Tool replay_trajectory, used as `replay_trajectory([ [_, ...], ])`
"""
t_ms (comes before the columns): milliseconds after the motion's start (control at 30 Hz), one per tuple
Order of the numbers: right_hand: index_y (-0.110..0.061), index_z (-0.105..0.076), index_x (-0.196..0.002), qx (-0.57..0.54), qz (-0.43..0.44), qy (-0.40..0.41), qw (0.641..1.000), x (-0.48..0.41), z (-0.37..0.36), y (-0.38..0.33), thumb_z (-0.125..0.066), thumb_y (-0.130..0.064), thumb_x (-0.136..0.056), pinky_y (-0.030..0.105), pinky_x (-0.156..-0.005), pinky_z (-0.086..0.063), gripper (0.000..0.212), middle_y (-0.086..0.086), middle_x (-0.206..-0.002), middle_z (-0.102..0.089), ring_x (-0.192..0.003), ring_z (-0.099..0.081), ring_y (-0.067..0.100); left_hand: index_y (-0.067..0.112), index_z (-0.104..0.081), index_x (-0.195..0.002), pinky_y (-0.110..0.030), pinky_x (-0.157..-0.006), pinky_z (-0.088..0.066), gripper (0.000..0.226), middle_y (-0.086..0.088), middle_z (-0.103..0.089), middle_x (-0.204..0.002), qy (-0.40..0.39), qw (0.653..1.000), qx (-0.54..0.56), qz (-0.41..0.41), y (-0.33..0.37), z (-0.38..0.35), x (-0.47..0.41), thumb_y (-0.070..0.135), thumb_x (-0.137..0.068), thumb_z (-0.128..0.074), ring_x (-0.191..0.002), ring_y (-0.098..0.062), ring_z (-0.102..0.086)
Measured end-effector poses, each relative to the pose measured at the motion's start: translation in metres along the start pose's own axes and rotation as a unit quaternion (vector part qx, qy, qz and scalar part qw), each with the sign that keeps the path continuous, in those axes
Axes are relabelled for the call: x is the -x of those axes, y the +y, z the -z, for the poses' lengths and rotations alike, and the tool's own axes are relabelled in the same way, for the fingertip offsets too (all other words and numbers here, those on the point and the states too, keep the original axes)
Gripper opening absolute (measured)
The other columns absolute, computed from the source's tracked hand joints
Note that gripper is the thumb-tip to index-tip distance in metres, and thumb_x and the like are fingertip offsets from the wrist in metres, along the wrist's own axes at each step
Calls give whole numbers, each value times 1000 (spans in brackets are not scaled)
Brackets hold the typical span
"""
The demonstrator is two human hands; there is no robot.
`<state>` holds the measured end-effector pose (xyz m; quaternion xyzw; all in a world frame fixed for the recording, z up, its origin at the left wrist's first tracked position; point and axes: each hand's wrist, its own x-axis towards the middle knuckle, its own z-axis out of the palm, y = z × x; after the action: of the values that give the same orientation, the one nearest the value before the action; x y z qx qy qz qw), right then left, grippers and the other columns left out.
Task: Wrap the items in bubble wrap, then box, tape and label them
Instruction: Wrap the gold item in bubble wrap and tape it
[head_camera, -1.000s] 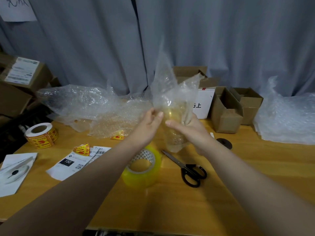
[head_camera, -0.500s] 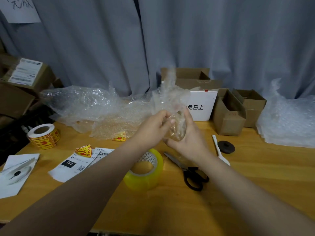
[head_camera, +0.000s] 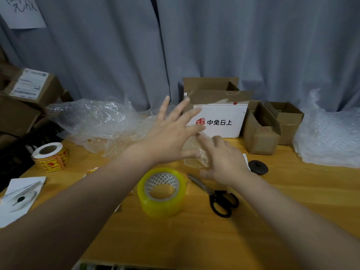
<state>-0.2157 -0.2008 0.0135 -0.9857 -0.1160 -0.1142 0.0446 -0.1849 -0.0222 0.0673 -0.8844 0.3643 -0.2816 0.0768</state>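
Bubble-wrapped bundle (head_camera: pixel 195 152), gripped by right hand (head_camera: pixel 224 162), left hand (head_camera: pixel 171 133) open with fingers spread beside it: loose wrap end wants pinning flat until tape roll (head_camera: pixel 161 191) seals it.

Head-worn; forward-down; close over table (head_camera: pixel 194 240)

The left hand (head_camera: pixel 171 133) is showing motion blur along its spread fingers (head_camera: pixel 164 109). It and the right hand (head_camera: pixel 224 160) are covering much of the wrapped bundle (head_camera: pixel 196 154), and its contents are not showing through the film. The left forearm (head_camera: pixel 87 201) is hiding most of the labels (head_camera: pixel 92 170) on the counter (head_camera: pixel 292 191). The view's top edge is cutting off the paper note (head_camera: pixel 21 12), and the shipping label's (head_camera: pixel 29 83) print is reading too small.
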Motion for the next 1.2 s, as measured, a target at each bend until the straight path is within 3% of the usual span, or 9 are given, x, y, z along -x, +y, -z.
replay_trajectory([
  [100,-28,14,-149,27,12,16,999,0,4,-2,-71,-54,-70,36,-87,-43,119,5,-133,-41,-117,-47,26,32,-35,-142,-46,-115,-4,70,6,-50,-135,-130,985,96,55,-1,-4,-6,64,-82,-51,-131,-15,-41],
  [200,-23,16,-150,22,15,23,999,2,9,-2,-70,-54,-70,36,-92,-41,122,4,-138,-40,-121,-45,26,24,-60,-123,-31,-88,-44,41,2,-61,-104,-86,948,283,118,-8,-13,-5,37,-85,-66,-93,-16,-59],
  [333,-26,7,-151,21,29,27,999,3,11,0,-66,-53,-70,35,-87,-43,112,3,-134,-42,-115,-47,25,21,-69,-86,-24,-71,-42,11,9,-57,-81,43,899,397,181,-13,-19,4,10,-86,-65,-71,-4,-52],
  [467,-41,5,-149,-42,6,15,999,1,15,0,-64,-54,-72,31,-71,-43,104,4,-124,-42,-104,-49,24,11,-72,-89,-17,-70,-42,12,18,-49,-80,94,928,343,109,-10,-20,13,3,-84,-64,-73,-7,-52],
  [567,-51,12,-145,-50,4,4,999,-1,13,-3,-61,-56,-76,31,-65,-42,101,4,-116,-43,-97,-51,25,9,-73,-92,-10,-72,-40,13,19,-52,-80,89,911,381,128,-7,-23,17,2,-84,-65,-76,1,-54],
  [733,-52,15,-143,15,-5,21,1000,-3,6,-3,-59,-56,-81,34,-70,-44,97,8,-120,-41,-105,-50,28,17,-64,-92,-26,-67,-46,23,3,-64,-80,-22,818,522,239,7,-21,12,38,-85,-65,-70,-11,-57],
  [833,-48,14,-145,19,-4,45,999,-3,6,-8,-59,-57,-79,34,-71,-43,99,9,-124,-41,-109,-49,28,16,-56,-87,-22,-63,-41,27,7,-53,-75,7,795,535,284,16,-25,5,33,-78,-74,-64,-6,-46],
  [1067,-53,25,-139,-16,-14,76,997,-1,8,-11,-56,-58,-80,33,-67,-44,100,9,-126,-41,-105,-53,29,19,-70,-75,-34,-75,-44,19,-2,-63,-75,48,559,745,361,19,-24,2,1,-80,-68,-77,-24,-55],
  [1200,-53,10,-142,-13,-15,80,997,-2,7,-10,-55,-59,-83,34,-71,-44,89,8,-133,-37,-110,-52,29,12,-70,-82,-22,-72,-50,11,1,-69,-77,82,554,744,364,24,-21,1,3,-84,-64,-73,-11,-63],
])
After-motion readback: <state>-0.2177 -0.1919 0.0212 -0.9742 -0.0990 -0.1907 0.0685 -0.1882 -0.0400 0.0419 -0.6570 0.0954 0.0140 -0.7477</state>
